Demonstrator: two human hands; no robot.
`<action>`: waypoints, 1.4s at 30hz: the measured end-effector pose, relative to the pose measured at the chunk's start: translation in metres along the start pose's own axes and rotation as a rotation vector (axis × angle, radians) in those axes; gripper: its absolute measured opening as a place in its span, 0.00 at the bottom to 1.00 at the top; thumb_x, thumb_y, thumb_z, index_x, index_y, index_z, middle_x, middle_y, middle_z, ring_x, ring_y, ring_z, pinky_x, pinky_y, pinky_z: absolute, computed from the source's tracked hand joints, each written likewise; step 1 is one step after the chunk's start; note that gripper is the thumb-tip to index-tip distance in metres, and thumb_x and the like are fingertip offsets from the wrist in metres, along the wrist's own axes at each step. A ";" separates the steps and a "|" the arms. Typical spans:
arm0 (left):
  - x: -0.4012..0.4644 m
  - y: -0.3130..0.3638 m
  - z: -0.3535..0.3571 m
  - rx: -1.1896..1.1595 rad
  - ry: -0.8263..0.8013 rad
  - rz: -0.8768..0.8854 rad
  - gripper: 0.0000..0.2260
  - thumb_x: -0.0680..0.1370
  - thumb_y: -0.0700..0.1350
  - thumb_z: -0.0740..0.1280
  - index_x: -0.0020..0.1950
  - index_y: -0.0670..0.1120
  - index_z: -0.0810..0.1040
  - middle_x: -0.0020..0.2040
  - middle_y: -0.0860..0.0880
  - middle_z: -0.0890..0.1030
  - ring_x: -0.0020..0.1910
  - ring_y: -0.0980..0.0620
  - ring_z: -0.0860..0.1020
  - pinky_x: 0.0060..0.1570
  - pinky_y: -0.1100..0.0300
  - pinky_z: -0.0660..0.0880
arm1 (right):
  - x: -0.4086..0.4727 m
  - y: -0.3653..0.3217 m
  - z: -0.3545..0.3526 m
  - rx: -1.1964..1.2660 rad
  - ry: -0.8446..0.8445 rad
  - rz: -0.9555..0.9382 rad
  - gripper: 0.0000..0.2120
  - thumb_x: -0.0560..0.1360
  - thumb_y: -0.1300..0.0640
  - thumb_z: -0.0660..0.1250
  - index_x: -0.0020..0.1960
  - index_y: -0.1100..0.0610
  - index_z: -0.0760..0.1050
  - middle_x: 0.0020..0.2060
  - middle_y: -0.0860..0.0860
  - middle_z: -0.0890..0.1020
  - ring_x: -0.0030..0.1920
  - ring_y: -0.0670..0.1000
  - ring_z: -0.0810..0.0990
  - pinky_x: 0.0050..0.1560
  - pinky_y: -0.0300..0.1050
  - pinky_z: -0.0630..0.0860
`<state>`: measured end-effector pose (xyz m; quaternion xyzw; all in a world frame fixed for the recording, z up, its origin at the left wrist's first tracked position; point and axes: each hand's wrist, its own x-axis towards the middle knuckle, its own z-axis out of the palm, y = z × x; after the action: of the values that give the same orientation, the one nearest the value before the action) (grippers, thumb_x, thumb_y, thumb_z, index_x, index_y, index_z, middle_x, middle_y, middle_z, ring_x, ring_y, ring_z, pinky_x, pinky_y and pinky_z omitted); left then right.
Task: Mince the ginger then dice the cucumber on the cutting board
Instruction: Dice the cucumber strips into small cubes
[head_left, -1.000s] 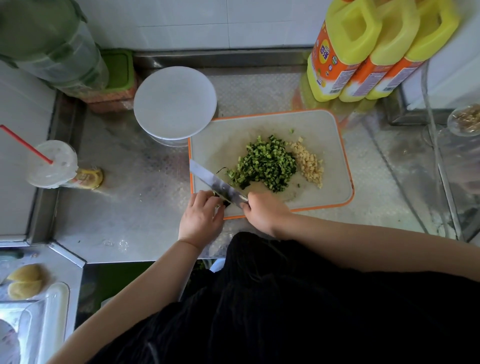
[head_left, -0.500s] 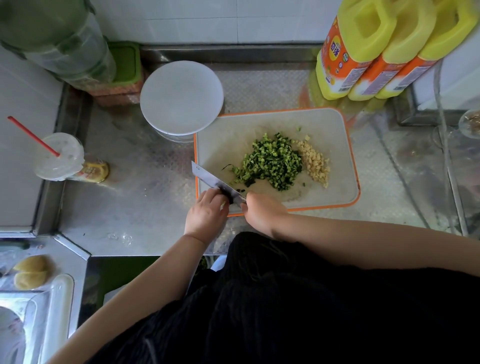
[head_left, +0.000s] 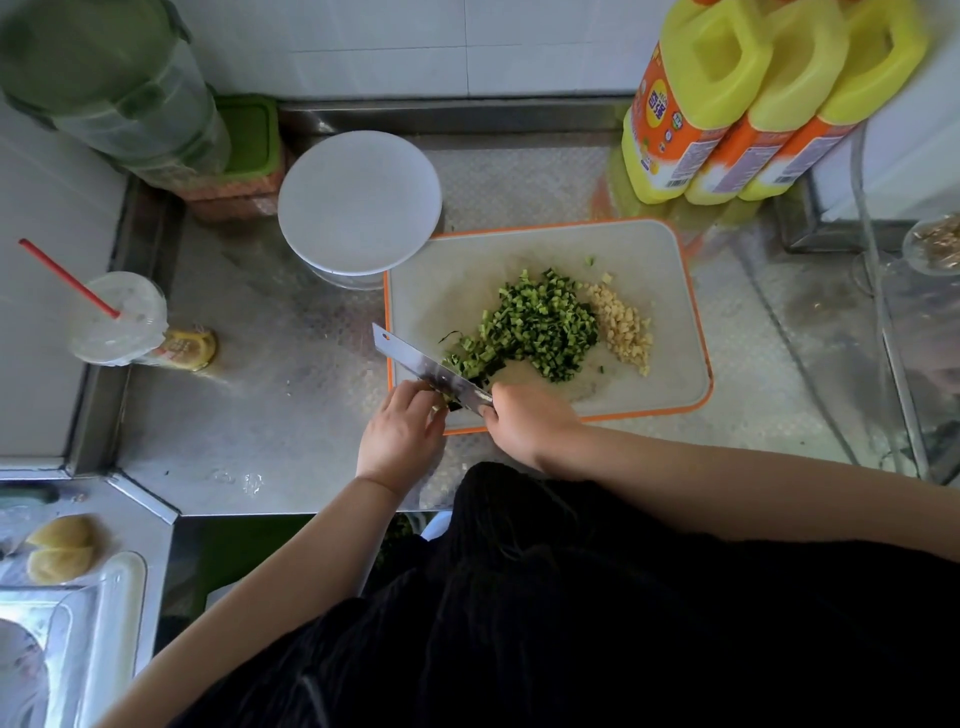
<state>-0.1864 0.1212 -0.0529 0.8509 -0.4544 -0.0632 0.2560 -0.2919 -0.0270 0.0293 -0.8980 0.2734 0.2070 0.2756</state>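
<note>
Nearest, the left hand pinches a last dark cucumber scrap against the knife, whose handle the right hand grips. The fingertips sit beside the blade, so a slip could nick them. The scrap is mostly hidden. Beyond, on the cutting board, diced cucumber touches minced ginger; the piles could mix.

A cutting board lies on a counter. On the board sits a pile of cucumber bits, and a pile of ginger bits touches it on the right. A knife lies across the board's near left corner. The left hand is just left of the knife, and the right hand is at its near end. A round lid sits behind the board to the left. Three jugs stand behind it on the right. A cup stands far left.
</note>
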 end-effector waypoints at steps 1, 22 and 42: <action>0.001 -0.001 0.000 0.006 -0.004 0.006 0.12 0.76 0.48 0.61 0.45 0.42 0.80 0.47 0.45 0.79 0.43 0.42 0.78 0.35 0.52 0.77 | 0.000 -0.001 0.000 0.001 -0.011 0.001 0.12 0.82 0.51 0.56 0.49 0.59 0.72 0.38 0.53 0.75 0.40 0.56 0.76 0.37 0.45 0.68; 0.004 0.001 0.003 0.046 -0.030 -0.022 0.10 0.74 0.41 0.62 0.43 0.42 0.83 0.44 0.46 0.81 0.41 0.42 0.80 0.31 0.54 0.78 | 0.022 0.011 -0.002 0.093 -0.011 0.126 0.12 0.81 0.51 0.58 0.51 0.60 0.71 0.40 0.54 0.74 0.41 0.57 0.75 0.38 0.45 0.66; 0.009 -0.002 -0.005 0.078 -0.102 -0.101 0.04 0.71 0.36 0.72 0.43 0.44 0.81 0.41 0.47 0.80 0.42 0.43 0.78 0.29 0.53 0.76 | 0.012 -0.001 0.006 -0.062 -0.067 -0.014 0.08 0.81 0.57 0.58 0.51 0.60 0.73 0.37 0.52 0.76 0.39 0.55 0.74 0.37 0.44 0.68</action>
<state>-0.1780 0.1168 -0.0489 0.8778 -0.4254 -0.1016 0.1956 -0.2839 -0.0273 0.0188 -0.9005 0.2513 0.2436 0.2582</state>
